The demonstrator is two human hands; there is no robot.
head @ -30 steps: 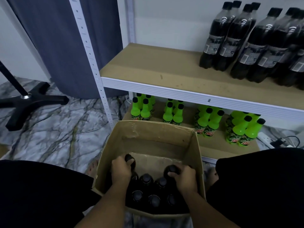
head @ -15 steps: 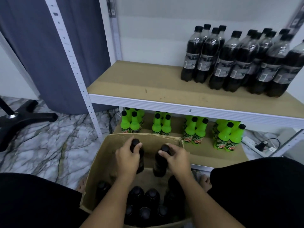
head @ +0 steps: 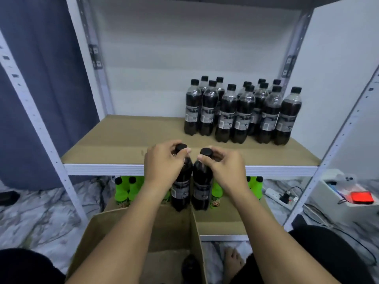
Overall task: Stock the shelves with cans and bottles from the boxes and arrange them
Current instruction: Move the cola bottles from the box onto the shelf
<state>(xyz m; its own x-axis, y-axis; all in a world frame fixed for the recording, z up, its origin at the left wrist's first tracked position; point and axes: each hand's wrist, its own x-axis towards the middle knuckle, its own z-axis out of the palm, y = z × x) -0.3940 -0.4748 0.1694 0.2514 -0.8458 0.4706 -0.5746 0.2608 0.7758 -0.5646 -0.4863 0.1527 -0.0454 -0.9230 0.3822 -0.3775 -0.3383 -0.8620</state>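
My left hand grips the neck of a dark cola bottle, and my right hand grips the neck of a second dark cola bottle beside it. Both bottles hang upright in front of the edge of the middle shelf, above the open cardboard box. Several dark cola bottles stand grouped on the right part of that shelf. One black cap shows inside the box. Green bottles stand on the lower shelf, partly hidden by my arms.
White metal uprights frame the shelving. A power strip with cables and a white box with a red item lie on the marble floor at right. A blue curtain hangs at left. My bare foot rests beside the box.
Both hands have lifted their bottles out of the box up to the level of the middle shelf's front edge. The camera has tilted upward, showing more of the shelf.
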